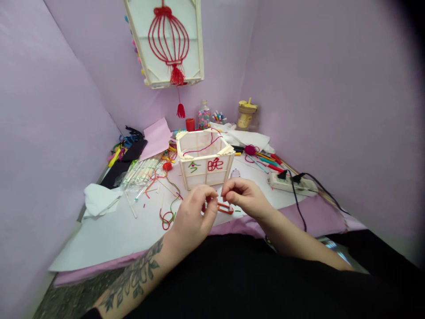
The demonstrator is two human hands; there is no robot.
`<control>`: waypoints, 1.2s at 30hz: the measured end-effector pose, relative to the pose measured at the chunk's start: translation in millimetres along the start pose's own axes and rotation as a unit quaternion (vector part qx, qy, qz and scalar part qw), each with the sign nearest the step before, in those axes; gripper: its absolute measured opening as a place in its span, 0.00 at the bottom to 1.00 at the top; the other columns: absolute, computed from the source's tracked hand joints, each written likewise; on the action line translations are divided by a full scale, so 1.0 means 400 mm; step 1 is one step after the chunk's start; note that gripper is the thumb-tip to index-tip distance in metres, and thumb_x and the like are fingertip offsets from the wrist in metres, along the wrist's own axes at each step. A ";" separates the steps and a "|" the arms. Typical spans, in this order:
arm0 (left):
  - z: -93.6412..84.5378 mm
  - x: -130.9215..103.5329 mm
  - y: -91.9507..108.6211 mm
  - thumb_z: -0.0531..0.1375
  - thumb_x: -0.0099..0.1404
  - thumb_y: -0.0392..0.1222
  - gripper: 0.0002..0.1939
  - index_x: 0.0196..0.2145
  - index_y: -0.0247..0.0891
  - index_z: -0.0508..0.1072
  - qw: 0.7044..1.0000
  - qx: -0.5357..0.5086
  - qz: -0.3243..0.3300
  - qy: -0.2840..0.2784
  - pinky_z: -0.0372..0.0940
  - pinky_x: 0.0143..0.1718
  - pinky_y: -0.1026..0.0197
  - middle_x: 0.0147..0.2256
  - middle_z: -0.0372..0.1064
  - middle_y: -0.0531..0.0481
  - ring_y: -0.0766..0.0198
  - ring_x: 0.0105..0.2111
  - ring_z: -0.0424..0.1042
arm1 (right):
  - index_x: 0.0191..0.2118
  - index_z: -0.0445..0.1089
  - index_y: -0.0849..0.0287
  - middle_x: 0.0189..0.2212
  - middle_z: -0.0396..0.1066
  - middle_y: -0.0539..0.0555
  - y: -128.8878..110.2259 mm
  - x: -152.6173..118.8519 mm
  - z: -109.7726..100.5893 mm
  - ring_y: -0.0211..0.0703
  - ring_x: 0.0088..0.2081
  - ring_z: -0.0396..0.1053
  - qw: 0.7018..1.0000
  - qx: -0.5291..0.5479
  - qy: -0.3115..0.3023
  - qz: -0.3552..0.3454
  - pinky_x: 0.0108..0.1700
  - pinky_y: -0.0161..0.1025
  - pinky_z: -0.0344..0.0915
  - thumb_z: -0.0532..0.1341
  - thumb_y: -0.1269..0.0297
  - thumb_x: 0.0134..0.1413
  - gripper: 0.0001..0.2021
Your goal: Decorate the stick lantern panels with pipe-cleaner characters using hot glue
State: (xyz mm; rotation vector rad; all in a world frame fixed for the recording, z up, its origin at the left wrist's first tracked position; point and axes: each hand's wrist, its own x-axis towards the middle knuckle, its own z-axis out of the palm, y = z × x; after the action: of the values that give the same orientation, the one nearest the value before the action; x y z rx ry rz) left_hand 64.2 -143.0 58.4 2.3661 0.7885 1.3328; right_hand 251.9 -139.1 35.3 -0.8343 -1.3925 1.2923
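My left hand (196,212) and my right hand (246,197) face each other over the front of the table, thumbs and fingertips pinched and a small gap between them. Whatever the fingertips hold, if anything, is too small to make out. Just behind them stands a white box-shaped lantern frame (202,170) with pale wooden strips. Its front panel bears a green and a red character made of cord. Dark red yarn (207,146) trails over its open top. An orange-red tool (226,208), partly hidden by my hands, lies on the table.
A finished-looking lantern (194,44) with red cord work and a tassel hangs above. To the left are packaged sticks (146,170), coloured yarn (166,217) and white cloth (99,197). A power strip (292,184) with black cables, pens and a yarn ball (250,150) lie right.
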 end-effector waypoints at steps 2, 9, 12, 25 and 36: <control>0.006 0.000 0.005 0.58 0.64 0.30 0.11 0.44 0.38 0.67 0.997 -0.020 0.059 0.045 0.69 0.39 0.63 0.39 0.73 0.48 0.66 0.40 0.73 | 0.30 0.69 0.59 0.21 0.66 0.47 0.010 0.001 0.011 0.32 0.20 0.60 0.999 0.048 -0.020 0.011 0.23 0.31 0.57 0.70 0.47 0.45 0.20; 0.001 -0.002 0.004 0.61 0.62 0.28 0.17 0.48 0.38 0.68 0.979 0.032 0.190 0.074 0.73 0.42 0.62 0.42 0.77 0.48 0.66 0.42 0.75 | 0.29 0.64 0.59 0.16 0.60 0.42 0.037 0.001 0.053 0.28 0.16 0.52 0.982 0.161 -0.063 0.072 0.20 0.29 0.46 0.70 0.41 0.40 0.25; -0.001 -0.007 -0.005 0.61 0.62 0.28 0.17 0.48 0.39 0.69 0.977 0.063 0.191 0.076 0.73 0.40 0.63 0.40 0.78 0.50 0.67 0.39 0.76 | 0.29 0.63 0.59 0.16 0.60 0.42 0.039 0.001 0.061 0.27 0.16 0.51 0.975 0.189 -0.069 0.090 0.19 0.28 0.44 0.70 0.43 0.41 0.24; 0.006 -0.015 -0.031 0.65 0.59 0.33 0.12 0.40 0.40 0.70 0.984 0.085 0.137 0.075 0.71 0.34 0.65 0.30 0.76 0.52 0.66 0.31 0.75 | 0.26 0.62 0.59 0.14 0.62 0.43 0.047 -0.005 0.061 0.26 0.15 0.51 0.951 0.253 -0.056 0.169 0.18 0.27 0.42 0.73 0.52 0.40 0.22; 0.001 -0.019 -0.027 0.65 0.60 0.35 0.10 0.39 0.41 0.71 0.993 0.023 0.096 0.061 0.71 0.36 0.65 0.30 0.76 0.51 0.66 0.32 0.76 | 0.24 0.64 0.60 0.12 0.60 0.42 0.045 -0.007 0.061 0.27 0.14 0.51 0.925 0.283 -0.126 0.221 0.18 0.28 0.45 0.74 0.57 0.37 0.18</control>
State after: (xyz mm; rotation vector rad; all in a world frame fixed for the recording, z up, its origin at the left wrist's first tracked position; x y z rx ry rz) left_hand 58.2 -139.0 47.4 2.4673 0.6435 1.5658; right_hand 226.7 -144.9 19.3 -0.6039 -0.9465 2.0859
